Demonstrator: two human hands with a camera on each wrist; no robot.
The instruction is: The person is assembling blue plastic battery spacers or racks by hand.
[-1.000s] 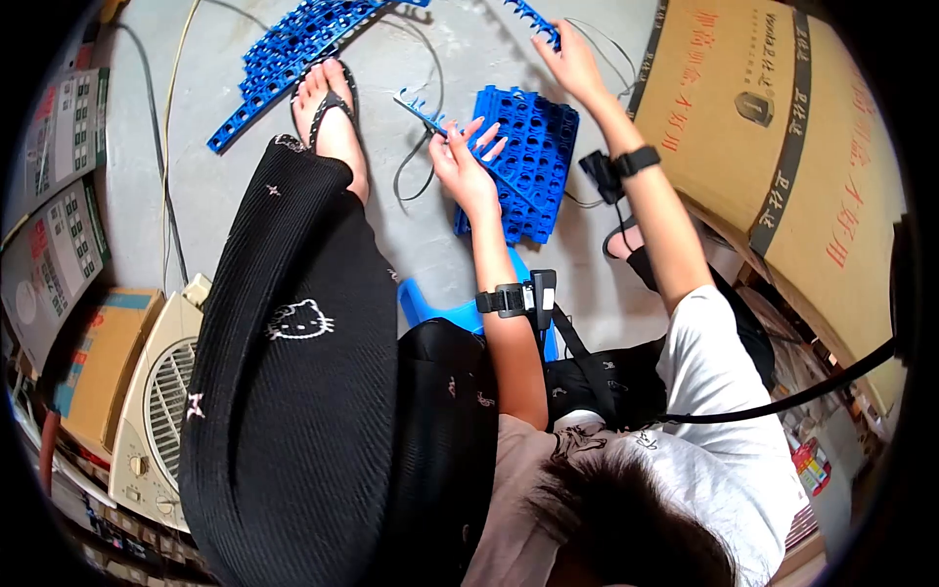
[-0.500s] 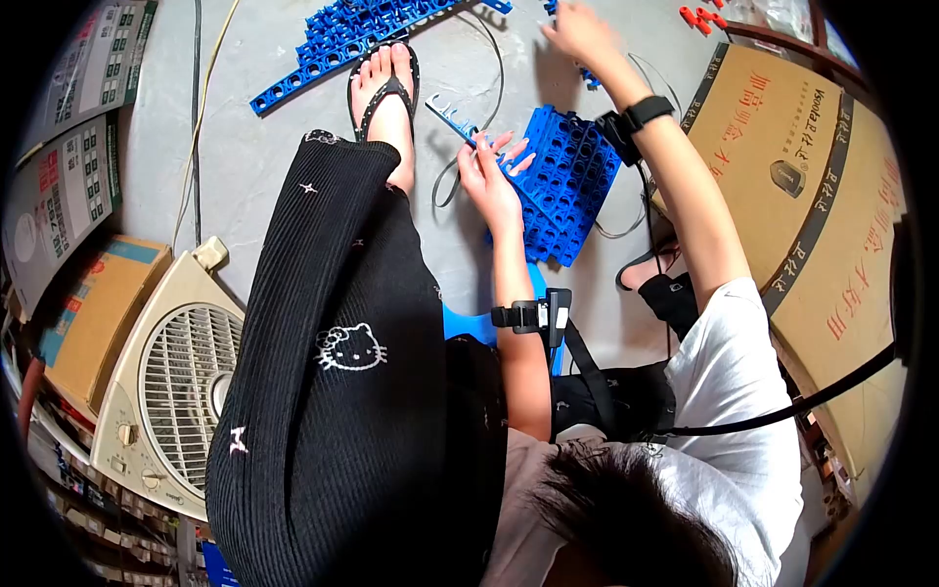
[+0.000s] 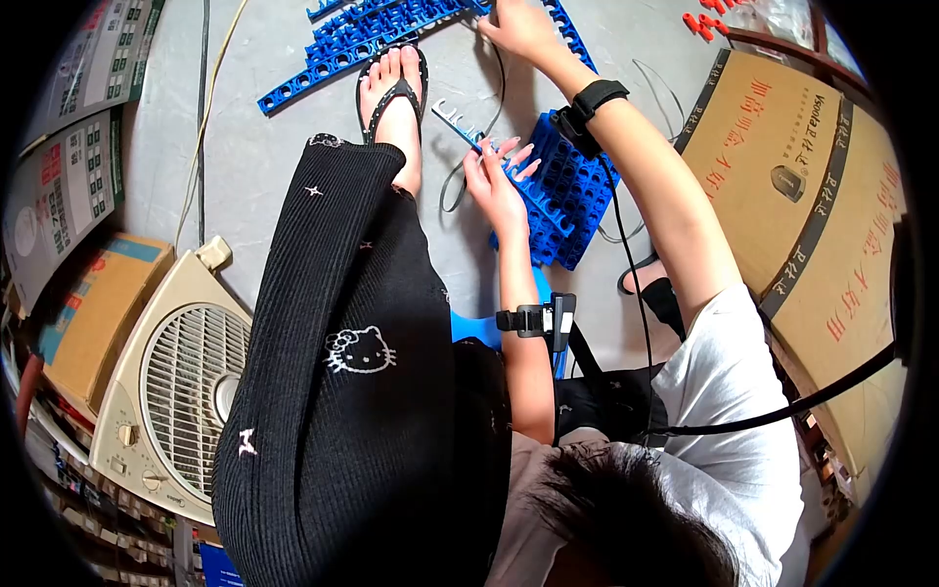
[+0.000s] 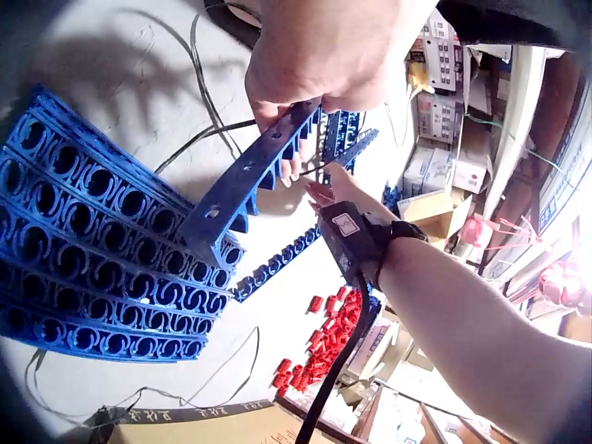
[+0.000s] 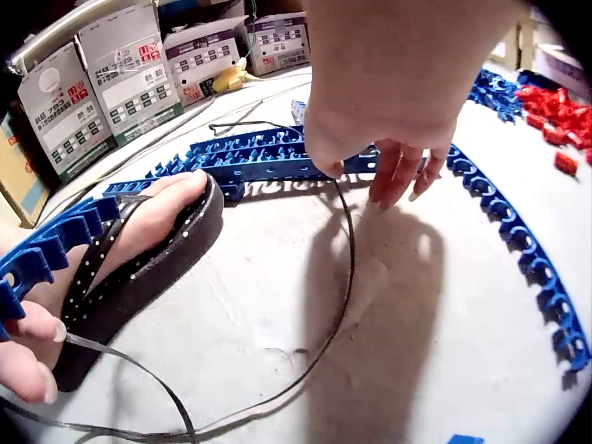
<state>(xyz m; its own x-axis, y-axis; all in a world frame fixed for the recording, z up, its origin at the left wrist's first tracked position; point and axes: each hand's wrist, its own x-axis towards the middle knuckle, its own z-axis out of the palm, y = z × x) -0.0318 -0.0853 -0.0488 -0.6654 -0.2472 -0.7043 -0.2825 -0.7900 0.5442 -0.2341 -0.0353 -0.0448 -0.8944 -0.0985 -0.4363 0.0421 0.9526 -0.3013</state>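
Pile of blue strips (image 3: 357, 49) lies on the floor (image 3: 264, 166), just beyond my sandalled foot (image 3: 393, 119). Next, my left hand (image 3: 501, 196) pinches one toothed strip (image 4: 250, 171), some fingers spread. Should be light, stiffish plastic, springy along its length; teeth might snap, so best hold is the flat spine near mid-length. My right hand (image 3: 526, 31) is down at the pile's right end; can't tell if it pinches a strip. Rightward, loose curved strip (image 3: 572, 31) on the floor, stack of strips (image 3: 587, 186) just beside my left hand. Versus half a second ago: right hand has shifted left, from the curved strip to the pile; left hand still holds its strip.
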